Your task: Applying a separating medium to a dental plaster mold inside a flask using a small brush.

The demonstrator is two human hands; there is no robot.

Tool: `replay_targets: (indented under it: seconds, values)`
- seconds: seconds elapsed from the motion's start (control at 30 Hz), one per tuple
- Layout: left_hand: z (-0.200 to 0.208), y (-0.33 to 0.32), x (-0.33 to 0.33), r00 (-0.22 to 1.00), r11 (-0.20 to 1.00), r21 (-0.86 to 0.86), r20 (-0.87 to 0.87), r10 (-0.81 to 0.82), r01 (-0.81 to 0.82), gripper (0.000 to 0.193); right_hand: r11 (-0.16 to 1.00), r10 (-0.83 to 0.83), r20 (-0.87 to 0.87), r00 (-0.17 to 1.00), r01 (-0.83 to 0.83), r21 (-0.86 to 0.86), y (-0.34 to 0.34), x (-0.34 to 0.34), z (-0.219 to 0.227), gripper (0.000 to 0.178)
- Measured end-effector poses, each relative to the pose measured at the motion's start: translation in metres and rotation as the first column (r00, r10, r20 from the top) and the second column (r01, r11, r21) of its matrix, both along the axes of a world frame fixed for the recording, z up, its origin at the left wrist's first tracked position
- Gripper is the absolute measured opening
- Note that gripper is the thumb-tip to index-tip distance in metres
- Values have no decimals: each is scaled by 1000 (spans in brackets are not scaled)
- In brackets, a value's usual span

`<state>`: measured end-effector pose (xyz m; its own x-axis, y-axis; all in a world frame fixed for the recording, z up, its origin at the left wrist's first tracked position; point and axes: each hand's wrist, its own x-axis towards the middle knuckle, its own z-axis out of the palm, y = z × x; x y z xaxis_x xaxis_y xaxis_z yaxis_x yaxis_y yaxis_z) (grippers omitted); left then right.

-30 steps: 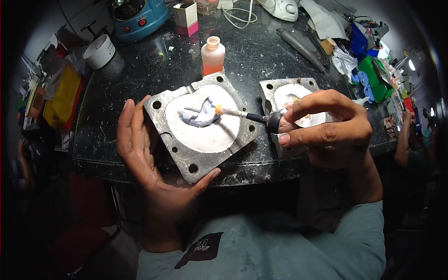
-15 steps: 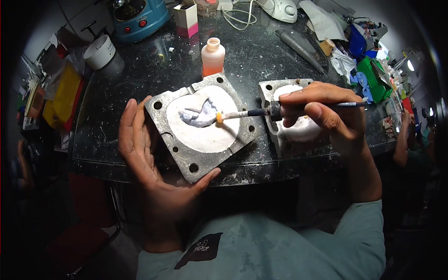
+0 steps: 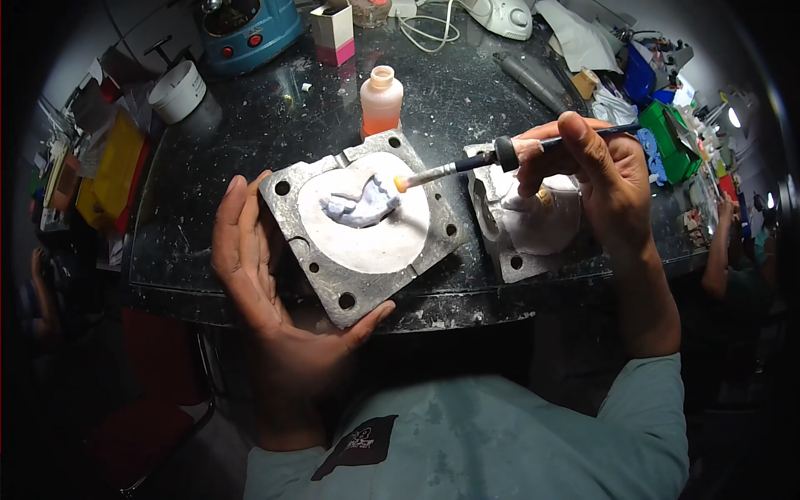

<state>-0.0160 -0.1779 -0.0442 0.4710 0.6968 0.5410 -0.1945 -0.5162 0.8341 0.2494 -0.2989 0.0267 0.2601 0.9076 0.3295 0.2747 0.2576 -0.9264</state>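
Note:
My left hand (image 3: 258, 275) grips a square metal dental flask half (image 3: 335, 307) by its left and near sides, tilting it on the bench. White plaster (image 3: 375, 247) fills the flask, with a greyish-blue dental arch-shaped hollow (image 3: 360, 208) at its middle. Between my right thumb and fingers is a slim brush (image 3: 454, 167) with a dark collar on its handle; my right hand (image 3: 604, 167) is closed around it. The brush's orange-wet tip is at the hollow's right edge; whether it touches cannot be told. Partly behind my right hand lies a second flask half (image 3: 533, 265), also plaster-filled.
An open bottle of orange liquid (image 3: 381, 100) stands just beyond the flask. Farther back are a blue machine (image 3: 267, 37), a white-and-pink box (image 3: 333, 37) and a white tub (image 3: 177, 92). A dark handpiece (image 3: 529, 82) and cluttered bins (image 3: 667, 146) lie at the right.
My right hand has turned and lifted, the brush now slanting more. Its tip has moved away from me and slightly right. More of the second flask half shows. My left hand stays in place.

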Motion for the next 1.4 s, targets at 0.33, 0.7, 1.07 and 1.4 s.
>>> replay_targets:
  seconds: [0.33,0.7,1.07,1.4]
  values:
    - [-1,1,0,1000,1000,3,-19,-11,11,134,999,51,198,979,-54,7,-4,0,-1,34]
    - [2,3,-6,996,999,37,-80,-24,27,134,981,181,235,955,-193,29,-2,-4,15,27]
    - [1,-1,-1,998,997,48,-43,-52,54,133,958,-37,788,615,-203,203,0,-42,22,36]
    - [3,1,-5,997,997,63,-72,-40,45,135,998,46,584,810,-59,3,-9,-45,39,29]
